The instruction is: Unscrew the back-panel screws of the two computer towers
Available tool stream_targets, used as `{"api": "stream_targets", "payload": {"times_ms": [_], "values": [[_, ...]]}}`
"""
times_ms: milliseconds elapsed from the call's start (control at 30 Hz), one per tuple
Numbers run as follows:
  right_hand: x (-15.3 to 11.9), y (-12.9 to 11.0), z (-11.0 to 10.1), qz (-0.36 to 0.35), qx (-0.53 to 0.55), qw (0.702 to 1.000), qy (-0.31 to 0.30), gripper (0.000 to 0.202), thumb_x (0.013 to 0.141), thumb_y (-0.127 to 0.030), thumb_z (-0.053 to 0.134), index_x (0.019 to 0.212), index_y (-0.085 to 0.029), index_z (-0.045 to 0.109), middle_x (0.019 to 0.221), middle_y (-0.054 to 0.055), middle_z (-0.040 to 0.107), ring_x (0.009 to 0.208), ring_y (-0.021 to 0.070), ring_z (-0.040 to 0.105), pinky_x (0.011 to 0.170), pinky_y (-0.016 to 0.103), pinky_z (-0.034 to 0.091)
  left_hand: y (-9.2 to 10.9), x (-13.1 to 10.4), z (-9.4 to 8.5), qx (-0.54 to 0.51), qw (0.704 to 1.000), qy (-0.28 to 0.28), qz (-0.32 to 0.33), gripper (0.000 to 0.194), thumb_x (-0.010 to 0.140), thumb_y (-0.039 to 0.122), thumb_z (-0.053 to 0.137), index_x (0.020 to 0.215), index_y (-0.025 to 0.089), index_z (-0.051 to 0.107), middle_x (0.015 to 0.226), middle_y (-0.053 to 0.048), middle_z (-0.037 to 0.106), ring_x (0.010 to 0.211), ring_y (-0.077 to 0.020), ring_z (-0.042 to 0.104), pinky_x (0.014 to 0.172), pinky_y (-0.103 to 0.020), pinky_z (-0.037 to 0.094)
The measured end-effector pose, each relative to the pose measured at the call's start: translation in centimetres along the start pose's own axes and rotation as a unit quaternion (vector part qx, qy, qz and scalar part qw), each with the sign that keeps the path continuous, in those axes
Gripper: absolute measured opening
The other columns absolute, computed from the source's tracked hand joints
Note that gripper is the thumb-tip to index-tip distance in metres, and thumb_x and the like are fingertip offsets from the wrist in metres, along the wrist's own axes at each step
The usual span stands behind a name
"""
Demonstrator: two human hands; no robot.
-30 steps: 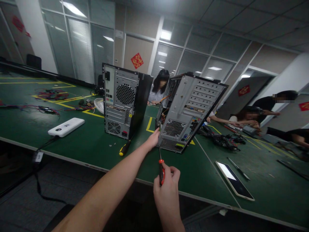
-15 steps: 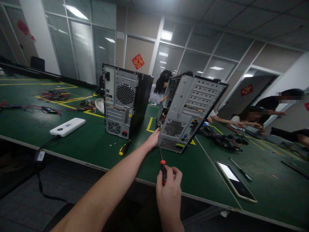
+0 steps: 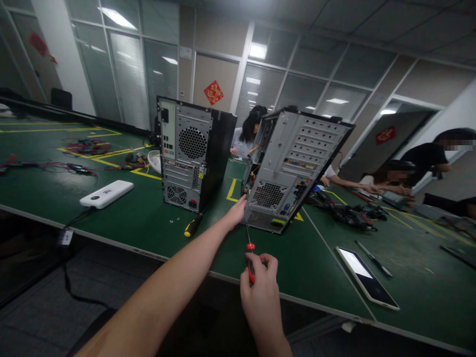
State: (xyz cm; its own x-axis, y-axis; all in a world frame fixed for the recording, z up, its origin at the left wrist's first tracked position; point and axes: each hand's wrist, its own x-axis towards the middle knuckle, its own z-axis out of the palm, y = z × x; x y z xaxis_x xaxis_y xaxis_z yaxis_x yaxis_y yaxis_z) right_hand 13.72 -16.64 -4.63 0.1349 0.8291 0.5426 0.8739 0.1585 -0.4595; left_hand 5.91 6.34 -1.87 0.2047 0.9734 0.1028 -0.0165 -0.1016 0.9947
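Note:
A grey computer case (image 3: 293,148) stands tilted, its back panel facing me and its left side open. My left hand (image 3: 238,210) grips the case's lower left edge, with the fingertips partly hidden behind the metal. In my right hand (image 3: 260,282) is a red and black screwdriver (image 3: 251,247), held by its handle. The screwdriver's thin shaft points up to the bottom left corner of the back panel, and its tip seems to touch there. Left of it, a second computer case (image 3: 186,158) stands upright, with a yellow and black screwdriver (image 3: 192,226) lying at its foot.
Small screws (image 3: 174,220) lie on the green table (image 3: 148,238). A white power bank (image 3: 107,194) with a cable is at left. To the right lie a phone (image 3: 366,277), a pen (image 3: 374,259) and bundled black cables (image 3: 345,213). Other people work across the table.
My right hand's fingers have shifted around the screwdriver handle, and more red shows on it. The left hand keeps its place on the case. The view has moved very slightly.

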Motion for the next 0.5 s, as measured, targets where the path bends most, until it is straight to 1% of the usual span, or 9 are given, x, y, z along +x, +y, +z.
{"api": "stream_targets", "payload": {"times_ms": [100, 233, 367, 433, 500], "values": [[-0.12, 0.33, -0.01, -0.011, -0.030, 0.999, 0.000, 0.035, 0.098, -0.018, 0.047, 0.120, -0.022, 0.074, 0.113, 0.010, 0.055, 0.080, 0.0196, 0.069, 0.069, 0.032, 0.056, -0.03, 0.03, 0.05, -0.007, 1.000, 0.003, -0.001, 0.060, 0.103, 0.043, 0.040, 0.158, 0.023, 0.054, 0.171, 0.000, 0.043, 0.159, -0.0200, 0.040, 0.132, -0.033, 0.029], [-0.39, 0.40, 0.32, -0.004, -0.048, 0.999, 0.007, 0.037, 0.105, -0.025, 0.045, 0.130, -0.021, 0.073, 0.111, 0.010, 0.061, 0.077, 0.0201, 0.069, 0.069, 0.033, 0.055, -0.20, 0.02, 0.03, -0.007, 1.000, 0.003, 0.018, 0.056, 0.103, 0.042, 0.041, 0.153, 0.026, 0.060, 0.171, 0.001, 0.043, 0.159, -0.0202, 0.041, 0.131, -0.033, 0.029], [-0.37, 0.45, 0.69, -0.021, -0.045, 0.999, 0.016, 0.042, 0.111, -0.036, 0.042, 0.142, -0.018, 0.066, 0.103, 0.011, 0.070, 0.089, 0.0251, 0.071, 0.079, 0.036, 0.057, -0.33, -0.02, -0.09, 0.009, 0.999, -0.012, 0.032, 0.050, 0.102, 0.040, 0.042, 0.141, 0.026, 0.071, 0.174, 0.002, 0.037, 0.160, -0.0230, 0.039, 0.133, -0.036, 0.027], [-0.25, 0.43, 0.77, -0.018, -0.044, 0.999, 0.025, 0.044, 0.112, -0.040, 0.041, 0.142, -0.017, 0.064, 0.108, 0.013, 0.071, 0.091, 0.0252, 0.072, 0.079, 0.036, 0.058, -0.33, -0.03, -0.10, 0.012, 0.999, -0.013, 0.036, 0.050, 0.102, 0.039, 0.042, 0.139, 0.025, 0.072, 0.174, 0.001, 0.037, 0.160, -0.0235, 0.039, 0.133, -0.036, 0.027], [-0.13, 0.33, 0.75, -0.005, -0.056, 0.998, 0.034, 0.043, 0.113, -0.041, 0.038, 0.134, -0.020, 0.069, 0.122, 0.016, 0.067, 0.085, 0.0232, 0.073, 0.072, 0.035, 0.057, -0.31, -0.04, -0.06, 0.014, 0.999, -0.006, 0.042, 0.051, 0.102, 0.036, 0.042, 0.141, 0.022, 0.070, 0.173, -0.001, 0.039, 0.160, -0.0224, 0.040, 0.132, -0.034, 0.026]]}}
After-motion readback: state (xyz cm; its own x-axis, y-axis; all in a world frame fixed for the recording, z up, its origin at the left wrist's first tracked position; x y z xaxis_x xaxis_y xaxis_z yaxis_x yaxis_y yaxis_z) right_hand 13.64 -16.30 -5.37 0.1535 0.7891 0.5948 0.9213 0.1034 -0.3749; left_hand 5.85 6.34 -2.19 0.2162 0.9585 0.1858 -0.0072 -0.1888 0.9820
